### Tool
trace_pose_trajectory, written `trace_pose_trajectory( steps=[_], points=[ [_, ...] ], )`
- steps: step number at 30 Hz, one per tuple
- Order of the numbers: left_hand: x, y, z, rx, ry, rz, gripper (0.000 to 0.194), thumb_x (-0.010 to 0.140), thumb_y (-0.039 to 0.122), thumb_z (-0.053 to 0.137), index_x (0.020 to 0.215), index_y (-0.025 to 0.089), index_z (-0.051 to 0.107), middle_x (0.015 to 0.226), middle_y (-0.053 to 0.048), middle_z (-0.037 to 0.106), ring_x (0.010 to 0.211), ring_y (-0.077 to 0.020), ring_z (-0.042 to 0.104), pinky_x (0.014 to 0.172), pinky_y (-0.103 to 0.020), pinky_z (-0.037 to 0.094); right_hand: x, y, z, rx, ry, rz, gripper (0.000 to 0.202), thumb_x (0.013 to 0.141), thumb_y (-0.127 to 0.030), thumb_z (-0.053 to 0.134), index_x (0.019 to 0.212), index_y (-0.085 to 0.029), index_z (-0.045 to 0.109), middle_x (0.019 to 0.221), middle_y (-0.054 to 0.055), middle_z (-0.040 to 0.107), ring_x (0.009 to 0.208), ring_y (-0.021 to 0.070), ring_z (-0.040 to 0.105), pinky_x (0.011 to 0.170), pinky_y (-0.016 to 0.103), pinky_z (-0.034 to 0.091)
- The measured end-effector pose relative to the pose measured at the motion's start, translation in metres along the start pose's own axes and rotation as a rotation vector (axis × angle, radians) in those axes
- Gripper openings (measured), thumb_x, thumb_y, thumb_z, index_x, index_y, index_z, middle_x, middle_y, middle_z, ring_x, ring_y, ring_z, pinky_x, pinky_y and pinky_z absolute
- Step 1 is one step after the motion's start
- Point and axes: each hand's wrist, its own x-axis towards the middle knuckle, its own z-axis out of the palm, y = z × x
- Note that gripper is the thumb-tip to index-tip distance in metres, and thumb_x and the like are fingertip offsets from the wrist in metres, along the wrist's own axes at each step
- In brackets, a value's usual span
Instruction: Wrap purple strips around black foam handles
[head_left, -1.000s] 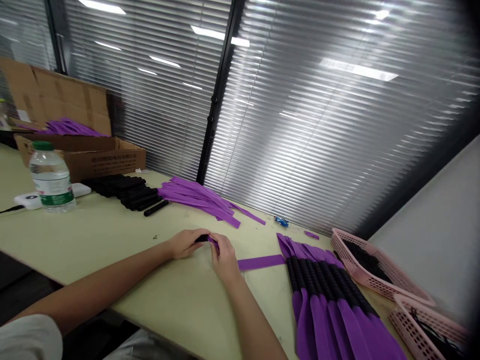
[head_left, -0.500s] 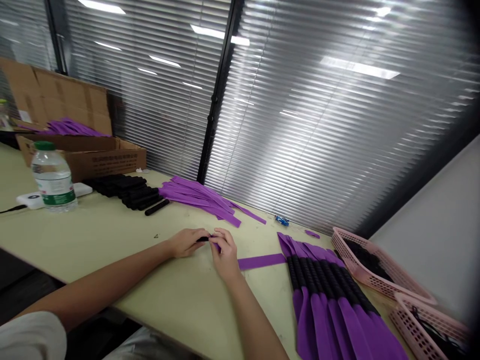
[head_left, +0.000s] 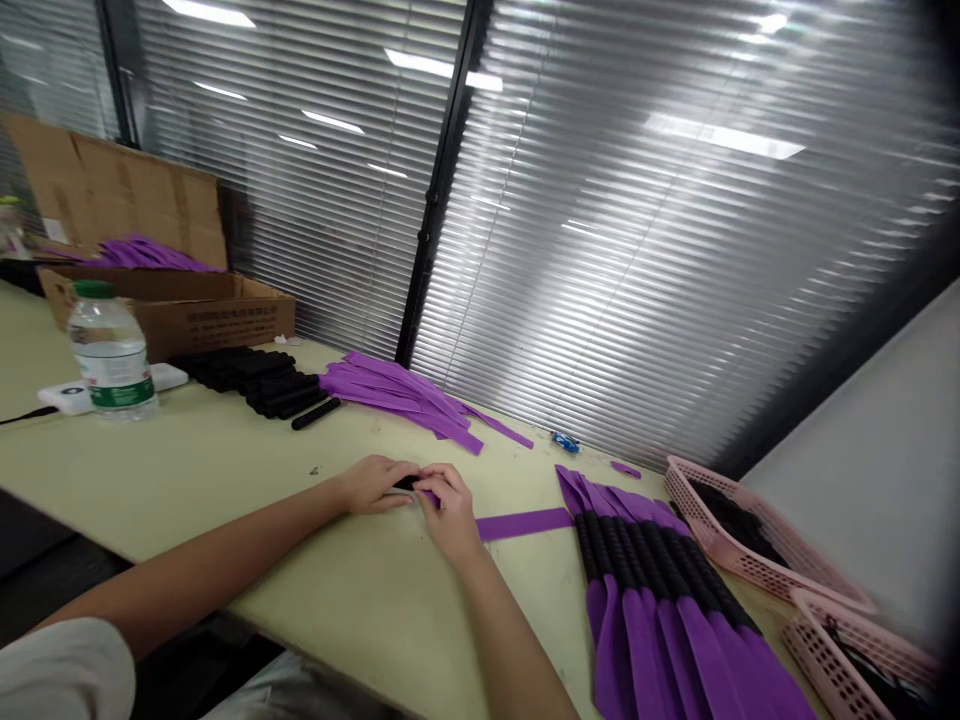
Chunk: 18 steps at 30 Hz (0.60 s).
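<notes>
My left hand is closed around a short black tube, mostly hidden by the fingers. At the tube's right end, my right hand pinches a purple band; only a bit of purple shows between its fingers. The band's flat length lies on the table, running from behind the right hand toward a row of purple bands with black ridged tubes around their middles. Whether the band's end is inside the tube is hidden. Both hands meet just above the table.
Loose purple bands and a pile of black tubes lie farther back. Left of them stand a water bottle and a cardboard box. Pink baskets with black items line the right edge. A small blue object sits near the blinds.
My right-hand fingers have shifted slightly at the tube's end, and my left thumb has straightened along its near side. The view has moved slightly.
</notes>
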Motion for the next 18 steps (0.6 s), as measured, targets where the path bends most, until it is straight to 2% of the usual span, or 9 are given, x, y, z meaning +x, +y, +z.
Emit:
trace_pose_trajectory(
  steps=[4,8,14,18],
  points=[
    [0.0002,-0.0021,0.0016,0.030,-0.024,-0.004,0.043,0.094,0.051,0.041,0.123,0.020,0.046,0.102,-0.008,0.068,0.081,-0.0240,0.066,0.068,-0.030,0.042,0.0008,-0.0044,-0.0012,-0.047,-0.025,0.027,0.027,0.085,-0.008,0.054,0.107,-0.021,0.062,0.106,0.009,0.058,0.103,0.0203,0.057,0.092,0.037,0.051],
    [0.0012,-0.0022,-0.0005,0.095,0.013,0.029,0.037,0.097,0.048,0.036,0.117,0.019,0.049,0.100,-0.008,0.068,0.076,-0.0221,0.062,0.070,-0.031,0.039,-0.0018,-0.0036,0.0003,-0.077,-0.067,0.055,0.039,0.083,-0.006,0.053,0.119,-0.022,0.055,0.116,0.010,0.053,0.112,0.0210,0.052,0.100,0.038,0.046],
    [0.0052,0.0027,-0.0070,0.197,0.022,0.085,0.030,0.099,0.039,0.034,0.110,0.018,0.052,0.085,-0.006,0.064,0.071,-0.0191,0.056,0.070,-0.034,0.033,-0.0062,-0.0002,0.0046,-0.142,-0.096,0.076,0.043,0.085,-0.006,0.050,0.124,-0.022,0.049,0.128,0.013,0.045,0.122,0.0217,0.048,0.105,0.038,0.044],
    [0.0064,0.0042,-0.0083,0.183,0.036,0.097,0.029,0.098,0.040,0.035,0.108,0.021,0.055,0.083,-0.005,0.063,0.071,-0.0173,0.056,0.070,-0.035,0.032,-0.0063,0.0005,0.0049,-0.171,-0.096,0.056,0.044,0.084,-0.008,0.052,0.125,-0.022,0.048,0.126,0.012,0.047,0.120,0.0218,0.050,0.103,0.038,0.046]
  ],
)
